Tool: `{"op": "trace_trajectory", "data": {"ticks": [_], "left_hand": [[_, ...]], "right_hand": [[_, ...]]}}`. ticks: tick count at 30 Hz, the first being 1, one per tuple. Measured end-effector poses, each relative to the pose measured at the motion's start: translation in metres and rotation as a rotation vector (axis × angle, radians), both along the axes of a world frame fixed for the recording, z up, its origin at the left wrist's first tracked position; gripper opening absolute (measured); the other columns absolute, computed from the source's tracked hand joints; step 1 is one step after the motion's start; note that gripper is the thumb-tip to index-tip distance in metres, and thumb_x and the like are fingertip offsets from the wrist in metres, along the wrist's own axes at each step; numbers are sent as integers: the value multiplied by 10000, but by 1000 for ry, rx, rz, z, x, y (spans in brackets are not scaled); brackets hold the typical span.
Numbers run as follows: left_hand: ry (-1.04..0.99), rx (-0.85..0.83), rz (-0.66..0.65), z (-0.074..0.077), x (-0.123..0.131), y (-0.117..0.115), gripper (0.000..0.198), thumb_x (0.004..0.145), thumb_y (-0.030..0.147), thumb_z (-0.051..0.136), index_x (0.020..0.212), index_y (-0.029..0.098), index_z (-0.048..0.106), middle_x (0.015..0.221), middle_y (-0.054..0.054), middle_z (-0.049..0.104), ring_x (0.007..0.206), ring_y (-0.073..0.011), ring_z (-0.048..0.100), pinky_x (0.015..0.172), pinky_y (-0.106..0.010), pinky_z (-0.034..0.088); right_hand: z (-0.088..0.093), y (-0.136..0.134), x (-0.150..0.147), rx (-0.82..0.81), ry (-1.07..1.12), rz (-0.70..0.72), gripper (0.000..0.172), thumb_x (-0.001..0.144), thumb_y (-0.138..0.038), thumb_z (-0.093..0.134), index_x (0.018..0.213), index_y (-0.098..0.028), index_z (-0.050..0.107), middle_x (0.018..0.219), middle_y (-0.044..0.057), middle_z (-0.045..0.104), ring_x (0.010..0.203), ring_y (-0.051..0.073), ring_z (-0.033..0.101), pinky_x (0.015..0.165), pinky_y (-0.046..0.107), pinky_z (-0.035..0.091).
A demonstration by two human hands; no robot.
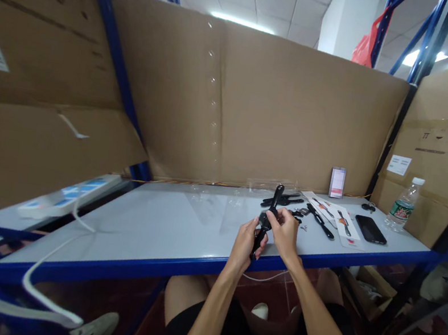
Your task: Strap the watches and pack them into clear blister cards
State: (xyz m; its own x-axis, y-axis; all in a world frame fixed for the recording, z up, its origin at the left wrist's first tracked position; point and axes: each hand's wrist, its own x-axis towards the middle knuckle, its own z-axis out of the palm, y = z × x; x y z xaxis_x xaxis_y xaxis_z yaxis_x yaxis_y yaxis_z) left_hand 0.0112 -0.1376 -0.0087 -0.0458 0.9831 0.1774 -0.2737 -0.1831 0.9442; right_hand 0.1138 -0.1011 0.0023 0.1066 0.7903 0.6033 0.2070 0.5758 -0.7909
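Note:
Over the front edge of the table I hold a black two-handled tool, which looks like a spokeshave point(276, 197), tilted with one handle pointing up and away. My left hand point(244, 241) is wrapped round its lower handle and middle. Against the middle body press the fingers of my right hand point(285, 231); whether they pinch a small part there is hidden. Just beyond my hands lie more black spokeshaves point(283, 200) and small loose parts point(303, 228). Another black spokeshave point(321, 221) rests to the right of my right hand.
Printed cards point(344, 223) picturing the tool lie on the white table point(145, 223), beside a black phone point(371, 230). A plastic bottle point(403, 206) and keys point(368, 207) stand farther right. Cardboard walls point(294, 110) enclose the table. A white cable point(32, 272) hangs at left.

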Motion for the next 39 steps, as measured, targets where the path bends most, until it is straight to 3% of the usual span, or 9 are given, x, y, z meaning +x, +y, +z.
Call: {"op": "trace_trajectory", "data": {"ticks": [12, 19, 25, 39], "left_hand": [[-8, 4, -34, 2, 0, -2, 575, 747, 749, 658, 690, 196, 509, 440, 37, 515, 272, -71, 351, 277, -189, 251], [2, 39, -8, -3, 1, -1, 618, 771, 789, 623, 681, 185, 530, 448, 31, 514, 280, -70, 365, 274, -185, 251], [64, 96, -20, -2, 2, -2, 566, 744, 729, 718, 762, 188, 554, 448, 75, 480, 283, -54, 319, 264, -169, 256], [88, 76, -33, -2, 2, -1, 542, 738, 702, 724, 834, 194, 562, 432, 100, 438, 280, -60, 299, 267, -171, 237]], "right_hand": [[-7, -2, -5, 38, 58, -77, 342, 894, -462, 620, 689, -246, 453, 613, -45, 518, 601, 149, 493, 612, 268, 390], [-7, -5, -7, 50, 20, -124, 339, 899, -478, 607, 708, -252, 443, 602, -49, 527, 579, 149, 490, 625, 276, 388], [-8, -7, -7, 53, 17, -130, 303, 896, -462, 590, 733, -258, 438, 627, -42, 548, 600, 161, 513, 623, 280, 382], [-10, -7, -8, 46, 28, -124, 292, 902, -464, 580, 738, -260, 449, 643, -30, 582, 622, 172, 550, 632, 280, 403]]}}
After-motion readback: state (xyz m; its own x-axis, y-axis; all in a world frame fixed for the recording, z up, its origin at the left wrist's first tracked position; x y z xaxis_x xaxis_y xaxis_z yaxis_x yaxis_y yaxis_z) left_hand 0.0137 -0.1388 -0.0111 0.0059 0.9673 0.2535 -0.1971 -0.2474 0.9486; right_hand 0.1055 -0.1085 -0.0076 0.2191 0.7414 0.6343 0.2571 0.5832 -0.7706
